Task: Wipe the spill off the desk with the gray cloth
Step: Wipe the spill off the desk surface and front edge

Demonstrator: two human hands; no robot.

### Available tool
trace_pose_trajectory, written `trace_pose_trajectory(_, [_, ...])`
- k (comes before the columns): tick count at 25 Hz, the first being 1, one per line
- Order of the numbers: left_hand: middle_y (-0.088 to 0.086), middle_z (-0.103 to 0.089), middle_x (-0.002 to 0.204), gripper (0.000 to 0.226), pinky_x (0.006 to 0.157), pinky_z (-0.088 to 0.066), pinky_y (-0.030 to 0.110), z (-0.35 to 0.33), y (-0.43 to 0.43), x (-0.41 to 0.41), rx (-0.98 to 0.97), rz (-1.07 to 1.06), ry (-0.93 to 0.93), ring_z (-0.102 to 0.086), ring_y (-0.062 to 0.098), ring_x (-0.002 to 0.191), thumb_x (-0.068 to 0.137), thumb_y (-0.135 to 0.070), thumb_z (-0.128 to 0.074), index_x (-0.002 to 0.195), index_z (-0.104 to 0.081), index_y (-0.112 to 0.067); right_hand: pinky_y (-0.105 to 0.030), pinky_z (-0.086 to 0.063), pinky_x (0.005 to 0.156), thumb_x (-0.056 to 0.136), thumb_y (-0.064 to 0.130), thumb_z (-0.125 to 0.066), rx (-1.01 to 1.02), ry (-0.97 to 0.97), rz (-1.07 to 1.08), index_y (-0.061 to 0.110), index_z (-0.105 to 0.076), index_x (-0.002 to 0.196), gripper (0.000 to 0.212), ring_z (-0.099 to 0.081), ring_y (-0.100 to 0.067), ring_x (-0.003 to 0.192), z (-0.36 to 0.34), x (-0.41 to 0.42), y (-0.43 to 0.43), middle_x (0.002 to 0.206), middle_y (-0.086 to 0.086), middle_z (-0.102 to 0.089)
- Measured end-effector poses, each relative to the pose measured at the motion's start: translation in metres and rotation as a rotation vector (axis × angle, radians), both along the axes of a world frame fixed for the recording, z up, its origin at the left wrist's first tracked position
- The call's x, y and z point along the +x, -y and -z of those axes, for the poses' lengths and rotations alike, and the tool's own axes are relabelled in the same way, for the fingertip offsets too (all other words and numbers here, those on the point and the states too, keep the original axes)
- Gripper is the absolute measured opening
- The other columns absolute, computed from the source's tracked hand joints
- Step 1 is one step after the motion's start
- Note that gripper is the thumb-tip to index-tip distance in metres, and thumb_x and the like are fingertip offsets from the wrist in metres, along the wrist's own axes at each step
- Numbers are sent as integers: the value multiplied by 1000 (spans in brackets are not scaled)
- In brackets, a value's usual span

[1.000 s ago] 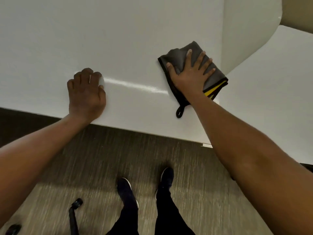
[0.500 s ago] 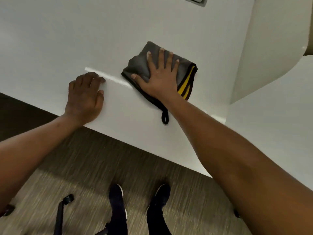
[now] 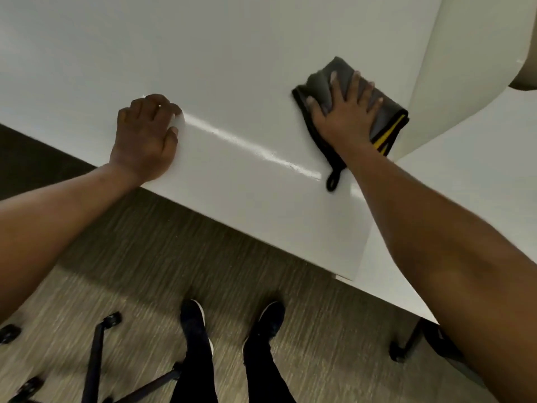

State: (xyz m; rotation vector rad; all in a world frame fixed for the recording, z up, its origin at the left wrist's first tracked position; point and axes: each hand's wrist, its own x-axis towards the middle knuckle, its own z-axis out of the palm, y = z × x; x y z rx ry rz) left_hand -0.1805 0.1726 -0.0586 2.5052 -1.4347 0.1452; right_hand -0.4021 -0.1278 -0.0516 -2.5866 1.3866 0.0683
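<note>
Wiping underway | right hand [image 3: 345, 114] is pressing flat, fingers spread, on folded gray cloth with black-and-yellow edging [image 3: 386, 112], far right of white glossy desk [image 3: 232, 53] | left hand [image 3: 145, 141] is bracing, grip empty, fingers curled | no spill visible; probably nearly done

A grey-brown striped carpet floor [image 3: 139, 257] fills the lower half of the view. Two dark shoes [image 3: 193, 318] with pale soles stand on it below dark trouser legs [image 3: 197, 370]. At lower left lie the black spokes and casters of a chair base [image 3: 96, 353], and another black caster [image 3: 396, 351] sits at lower right.
</note>
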Motion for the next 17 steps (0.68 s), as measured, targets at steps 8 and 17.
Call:
trace_pose_trajectory(8, [21,-51,133,43,95,-36,49,0,-3,3,17,9,-10,-48,42,120,91,-22,-44,129,-53,-6,-65,11,121,90,80,-24,9,79,-242,26,-12,164,92,9,-45,155,7,29,-147,170,-20,1])
trace_pose_trajectory(17, [15,-55,135,42,96,-37,42,-7,-17,5,-59,11,-156,-51,36,123,96,-21,-44,134,-56,-9,-65,1,124,86,86,-33,-20,9,-576,35,-1,163,98,14,-33,158,0,-99,-204,172,-4,11])
